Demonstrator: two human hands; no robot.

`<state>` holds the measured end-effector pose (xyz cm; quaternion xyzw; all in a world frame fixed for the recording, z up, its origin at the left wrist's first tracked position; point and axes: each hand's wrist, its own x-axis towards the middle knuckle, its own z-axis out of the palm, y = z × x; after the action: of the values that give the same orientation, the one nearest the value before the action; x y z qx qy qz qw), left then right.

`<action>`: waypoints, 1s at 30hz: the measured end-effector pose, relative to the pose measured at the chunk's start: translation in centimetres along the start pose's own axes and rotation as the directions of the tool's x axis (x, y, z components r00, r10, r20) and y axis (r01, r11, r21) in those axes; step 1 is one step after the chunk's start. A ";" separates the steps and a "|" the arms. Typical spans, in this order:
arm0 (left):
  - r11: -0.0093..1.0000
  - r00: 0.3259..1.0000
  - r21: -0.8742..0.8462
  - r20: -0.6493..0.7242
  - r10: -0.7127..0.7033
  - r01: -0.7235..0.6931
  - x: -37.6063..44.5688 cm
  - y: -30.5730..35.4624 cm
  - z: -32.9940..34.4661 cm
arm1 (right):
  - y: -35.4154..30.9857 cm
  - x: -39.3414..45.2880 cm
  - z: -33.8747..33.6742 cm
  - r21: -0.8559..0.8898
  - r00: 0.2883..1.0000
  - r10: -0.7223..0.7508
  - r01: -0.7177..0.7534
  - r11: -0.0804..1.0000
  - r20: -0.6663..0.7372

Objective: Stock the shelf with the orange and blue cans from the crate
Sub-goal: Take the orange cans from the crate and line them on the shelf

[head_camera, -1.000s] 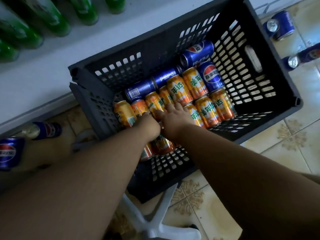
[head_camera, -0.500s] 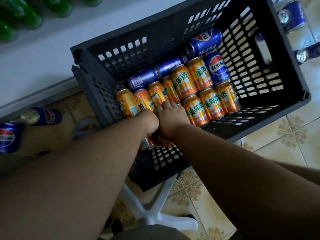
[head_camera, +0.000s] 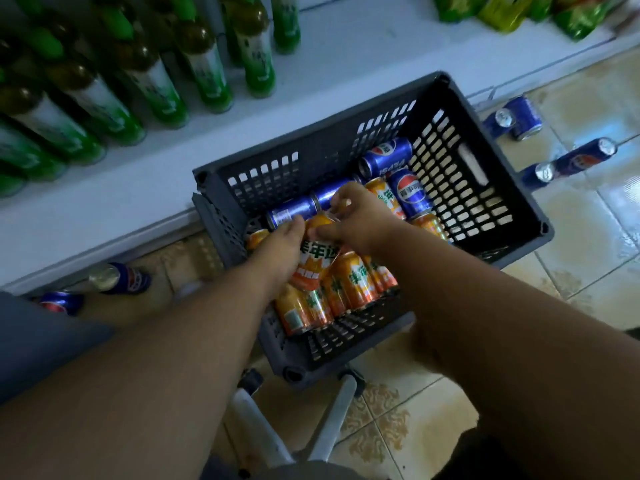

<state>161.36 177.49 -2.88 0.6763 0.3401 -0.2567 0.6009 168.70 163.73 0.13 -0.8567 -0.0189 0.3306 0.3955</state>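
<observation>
Both hands lift 1 orange can above the crate — left hand wraps its side, right hand pinches its top — likely steadying it for the shelf.

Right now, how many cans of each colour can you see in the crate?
Blue cans: 4
Orange cans: about 9 showing, counting the held orange can; the left hand and right hand may hide more
Total: about 13
</observation>
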 end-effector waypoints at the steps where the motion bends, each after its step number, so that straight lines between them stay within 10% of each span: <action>1: 0.998 0.999 -0.055 -0.005 0.033 -0.033 -1.0 0.8 -0.2 | -1.4 -0.6 -0.8 0.061 0.999 -0.011 0.013 0.998 -0.034; 9: 0.846 0.962 -0.469 -0.209 0.173 -0.254 -8.5 8.2 -2.4 | -10.3 -6.7 -0.8 0.625 0.983 -0.023 0.135 0.769 -0.184; 15: 0.724 0.884 -0.533 -0.400 0.240 -0.438 -13.1 11.2 -6.8 | -15.6 -10.3 2.7 0.655 0.967 -0.159 0.251 0.713 -0.198; 24: 0.516 0.403 -0.157 -0.818 0.410 -0.842 -22.2 16.6 -16.6 | -30.5 -13.4 5.7 0.335 0.606 -0.626 0.794 0.507 -0.491; 30: 0.456 0.205 0.030 -0.866 0.456 -0.889 -24.1 20.9 -24.1 | -39.5 -12.6 6.3 0.340 0.437 -0.806 0.887 0.313 -0.400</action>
<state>160.54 196.68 32.21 0.6138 0.2653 0.4649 0.5803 164.20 191.30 31.39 -0.6032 -0.3476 -0.0025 0.7178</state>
